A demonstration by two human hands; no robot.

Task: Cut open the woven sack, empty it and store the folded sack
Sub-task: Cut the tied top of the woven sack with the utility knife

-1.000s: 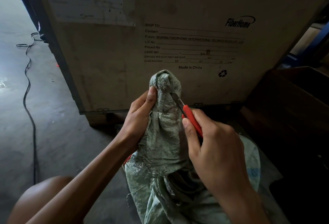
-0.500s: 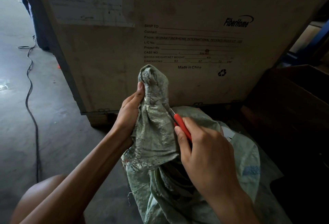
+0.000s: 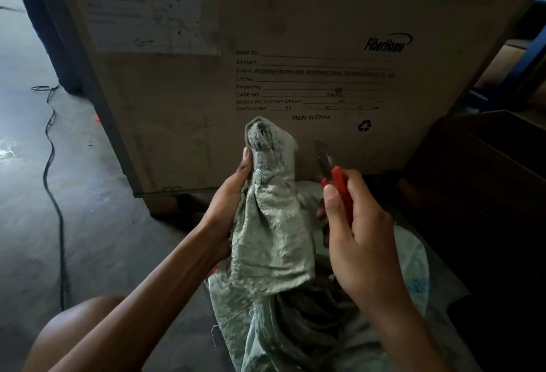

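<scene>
Since a moment earlier, the right hand (image 3: 363,241) had drawn its red-handled cutter (image 3: 341,191) clear of the woven sack (image 3: 271,224), with its fingers curled round the handle. Just to its left, the left hand (image 3: 227,209) gripped the bunched sack neck upright, probably to keep it taut for cutting. The sack's body lay below both hands, in front of a printed crate (image 3: 295,32).

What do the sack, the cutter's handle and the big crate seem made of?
Sack: likely woven plastic, dull grey-green, crinkled weave showing. Cutter's handle: probably plastic, smooth red. Crate: seemingly matt board or plywood, printed and stained.
</scene>
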